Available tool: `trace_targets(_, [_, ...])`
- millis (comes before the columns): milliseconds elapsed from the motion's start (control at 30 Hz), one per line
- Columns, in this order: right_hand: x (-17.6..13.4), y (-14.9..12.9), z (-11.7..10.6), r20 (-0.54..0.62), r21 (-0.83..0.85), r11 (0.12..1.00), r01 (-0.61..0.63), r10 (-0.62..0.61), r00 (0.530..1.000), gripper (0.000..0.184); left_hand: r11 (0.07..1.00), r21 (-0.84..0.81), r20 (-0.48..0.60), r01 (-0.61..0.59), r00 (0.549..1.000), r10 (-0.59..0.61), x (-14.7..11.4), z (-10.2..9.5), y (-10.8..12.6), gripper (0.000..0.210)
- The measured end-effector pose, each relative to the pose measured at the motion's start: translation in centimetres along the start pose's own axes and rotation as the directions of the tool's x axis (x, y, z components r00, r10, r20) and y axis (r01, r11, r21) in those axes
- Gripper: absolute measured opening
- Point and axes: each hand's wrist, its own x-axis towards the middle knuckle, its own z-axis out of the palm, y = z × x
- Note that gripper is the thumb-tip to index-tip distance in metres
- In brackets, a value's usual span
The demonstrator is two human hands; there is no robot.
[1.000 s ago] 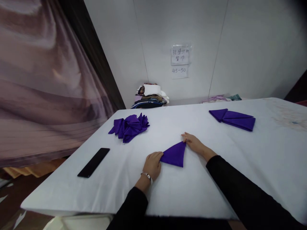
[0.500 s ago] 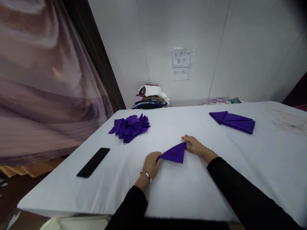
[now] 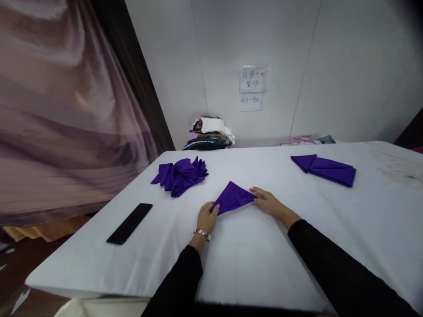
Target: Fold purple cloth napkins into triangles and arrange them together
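A purple cloth napkin (image 3: 234,197), folded into a triangle, is held between my two hands over the white-covered table. My left hand (image 3: 207,218) is closed on its lower left corner, thumb on top. At the right corner, the fingers of my right hand (image 3: 269,203) pinch the tip. One corner of the triangle points away from me. Farther back on the left lies a bunch of crumpled purple napkins (image 3: 181,174). To the right, a flat folded purple napkin (image 3: 332,171) rests on the cloth.
A black phone-like slab (image 3: 130,223) lies on the white tablecloth (image 3: 251,264) at left. Behind the table are a pile of clothes (image 3: 209,133) and more fabric (image 3: 306,140). Paper signs (image 3: 253,88) hang on the wall; a pinkish curtain (image 3: 66,110) hangs at left.
The napkin between my hands has turned: its wide part was by my right hand and now lies by my left, with a corner pointing away. My right hand has barely moved.
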Motion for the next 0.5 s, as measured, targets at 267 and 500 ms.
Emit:
trace_targets(267, [0.3,-0.1,0.3,-0.107,-0.321,0.947,-0.027,-0.008,0.994,0.013,0.98,0.171,-0.087,0.1,0.992,-0.087,1.3,0.5,-0.8,0.031])
trace_targets(500, [0.0,1.2,0.5,-0.131,-0.406,0.913,-0.046,-0.009,0.991,0.009,0.993,0.087,-0.055,0.081,0.996,-0.076,0.2,-1.8,-2.9,0.022])
